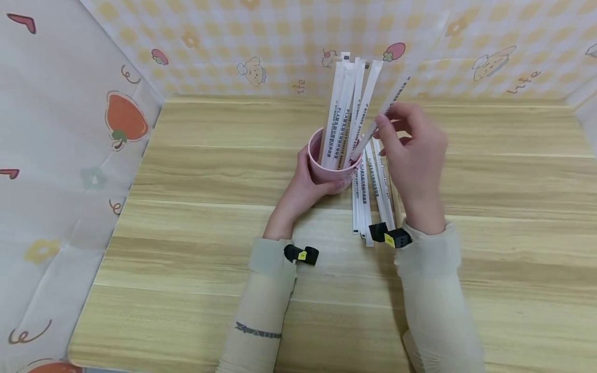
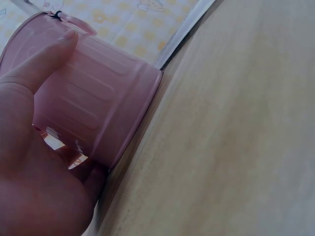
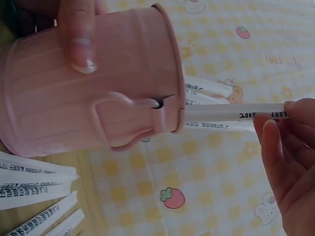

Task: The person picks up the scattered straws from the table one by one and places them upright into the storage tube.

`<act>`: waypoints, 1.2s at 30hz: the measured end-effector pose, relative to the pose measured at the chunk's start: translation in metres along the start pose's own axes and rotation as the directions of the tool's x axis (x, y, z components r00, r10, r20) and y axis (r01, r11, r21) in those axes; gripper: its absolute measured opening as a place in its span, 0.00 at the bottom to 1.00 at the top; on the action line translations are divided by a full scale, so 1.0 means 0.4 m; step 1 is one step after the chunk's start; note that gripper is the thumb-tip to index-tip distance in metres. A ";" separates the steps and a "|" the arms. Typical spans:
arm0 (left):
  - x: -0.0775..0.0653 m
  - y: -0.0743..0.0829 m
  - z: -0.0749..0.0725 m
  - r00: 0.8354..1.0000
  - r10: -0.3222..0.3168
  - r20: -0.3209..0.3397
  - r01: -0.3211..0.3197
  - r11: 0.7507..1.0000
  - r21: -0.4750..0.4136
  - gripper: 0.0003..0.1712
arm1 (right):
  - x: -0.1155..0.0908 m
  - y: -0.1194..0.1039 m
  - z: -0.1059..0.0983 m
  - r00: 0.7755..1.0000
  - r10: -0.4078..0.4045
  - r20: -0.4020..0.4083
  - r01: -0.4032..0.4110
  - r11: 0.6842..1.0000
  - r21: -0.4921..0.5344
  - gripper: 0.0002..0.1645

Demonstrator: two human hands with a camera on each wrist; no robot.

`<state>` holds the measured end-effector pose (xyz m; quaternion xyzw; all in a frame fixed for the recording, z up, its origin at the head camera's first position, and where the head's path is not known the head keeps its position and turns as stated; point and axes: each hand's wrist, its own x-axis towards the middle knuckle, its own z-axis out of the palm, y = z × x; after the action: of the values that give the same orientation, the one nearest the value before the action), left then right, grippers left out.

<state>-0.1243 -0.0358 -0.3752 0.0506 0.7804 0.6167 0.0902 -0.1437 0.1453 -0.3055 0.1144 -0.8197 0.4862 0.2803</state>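
A pink metal-look bucket [image 1: 326, 175] with small side handles stands on the table, holding several paper-wrapped straws [image 1: 342, 111] that rise above its rim. My left hand [image 1: 304, 182] grips the bucket's side, its thumb [image 2: 54, 54] lying along the ribbed wall in the left wrist view. With thumb and fingertips, my right hand [image 1: 416, 150] pinches one wrapped straw [image 3: 216, 112] near its middle. That straw leans to the right, its lower end inside the rim by the handle [image 3: 101, 125]. More wrapped straws [image 1: 365, 199] lie on the table beneath and beside the right hand.
The wood-grain table [image 1: 196, 248] meets a yellow-checked cloth backdrop [image 1: 280, 36] behind the bucket. A printed white sheet [image 1: 51, 93] hangs at the left. Each cuff carries a small black camera [image 1: 302, 254].
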 end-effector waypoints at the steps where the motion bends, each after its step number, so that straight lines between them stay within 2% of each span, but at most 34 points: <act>1: 0.000 -0.001 0.000 1.000 0.001 0.001 -0.001 1.000 -0.004 0.59 | -0.001 0.001 0.003 1.000 0.014 0.007 -0.014 1.000 -0.022 0.14; 10: 0.003 -0.002 0.000 1.000 0.001 0.004 -0.001 1.000 -0.019 0.60 | -0.005 0.013 0.018 0.996 0.051 0.069 -0.039 0.986 -0.162 0.18; 19: 0.001 0.001 -0.001 1.000 -0.019 0.001 0.019 1.000 -0.016 0.60 | -0.010 0.039 0.037 0.986 0.088 0.142 -0.057 0.976 -0.211 0.16; 24: 0.002 -0.001 -0.001 1.000 -0.022 -0.001 0.022 1.000 -0.015 0.60 | -0.011 0.047 0.043 0.974 0.133 0.183 -0.088 0.968 -0.235 0.16; 30: 0.004 -0.003 -0.001 1.000 -0.027 -0.004 0.027 1.000 -0.002 0.60 | -0.013 0.054 0.050 0.949 0.203 0.242 -0.132 0.950 -0.282 0.16; 36: 0.003 -0.001 0.000 1.000 -0.028 0.001 0.028 0.999 -0.016 0.60 | -0.016 0.060 0.057 0.930 0.251 0.269 -0.161 0.935 -0.315 0.17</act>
<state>-0.1256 -0.0357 -0.3756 0.0393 0.7761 0.6214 0.0997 -0.1574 0.1373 -0.3352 0.0585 -0.9224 0.3654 0.1110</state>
